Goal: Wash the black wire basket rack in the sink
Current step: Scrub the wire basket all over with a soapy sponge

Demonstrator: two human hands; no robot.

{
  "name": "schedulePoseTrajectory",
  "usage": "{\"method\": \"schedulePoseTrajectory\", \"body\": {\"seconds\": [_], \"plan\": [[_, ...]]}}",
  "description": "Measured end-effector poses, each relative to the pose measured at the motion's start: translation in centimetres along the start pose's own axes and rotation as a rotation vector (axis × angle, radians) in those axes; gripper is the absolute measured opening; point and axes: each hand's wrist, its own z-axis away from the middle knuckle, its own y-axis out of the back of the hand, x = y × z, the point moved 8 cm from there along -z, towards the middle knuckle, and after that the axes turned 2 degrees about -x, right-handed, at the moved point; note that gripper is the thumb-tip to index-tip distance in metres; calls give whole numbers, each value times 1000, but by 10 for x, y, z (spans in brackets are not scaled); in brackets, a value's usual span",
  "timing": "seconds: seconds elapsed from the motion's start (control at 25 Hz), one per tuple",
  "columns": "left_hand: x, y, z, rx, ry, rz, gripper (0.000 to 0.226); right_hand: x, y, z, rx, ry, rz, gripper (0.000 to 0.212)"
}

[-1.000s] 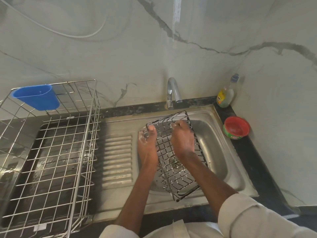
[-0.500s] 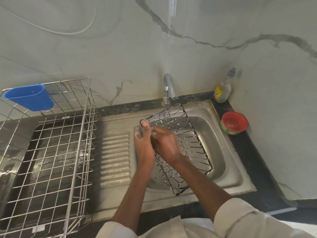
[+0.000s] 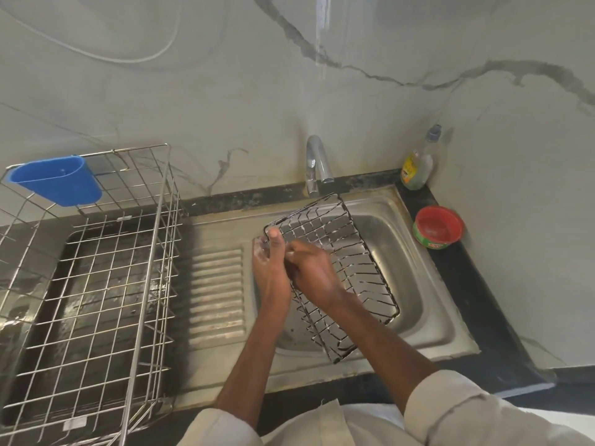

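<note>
The black wire basket rack (image 3: 335, 268) sits tilted in the sink (image 3: 415, 284), in the middle of the frame, its far corner up near the tap (image 3: 317, 162); it leans so the hands can get at its wires, I think; white soap foam clings to some of them. The left hand (image 3: 269, 268) grips the rack's left rim, thumb on top, to hold it steady; the right hand (image 3: 309, 268) is curled tight over the wires just beside it, likely rubbing them; I cannot tell if it holds a scrubber. To the right on the black counter (image 3: 483, 317) stand a red tub (image 3: 438, 227) and a soap bottle (image 3: 418, 165), close for reaching; at the left a big silver drying rack (image 3: 96, 284) carries a blue cup (image 3: 56, 181).
</note>
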Motion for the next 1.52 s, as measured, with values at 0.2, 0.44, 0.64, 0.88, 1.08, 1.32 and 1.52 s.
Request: {"method": "schedulePoseTrajectory", "body": {"seconds": [0.2, 0.44, 0.64, 0.88, 1.08, 1.32, 1.52], "plan": [[-8, 8, 4, 22, 26, -22, 99, 38, 40, 23, 351, -288, 202, 22], [-6, 10, 2, 60, -14, 41, 70, -5, -4, 12, 77, 75, 105, 20], [-2, 14, 11, 101, -27, 77, 104, 38, 41, 24, 403, -252, 215, 13], [2, 21, 16, 188, -22, 27, 113, 16, 10, 26, 282, -65, 68, 16], [-1, 33, 22, 210, -6, 117, 138, 13, 4, 41, 158, 71, 101, 20], [-1, 25, 33, 211, 19, 179, 142, 35, 14, 46, 321, -124, 70, 12], [4, 20, 20, 208, -12, 103, 120, 22, 2, 37, 191, 59, 96, 13]]}}
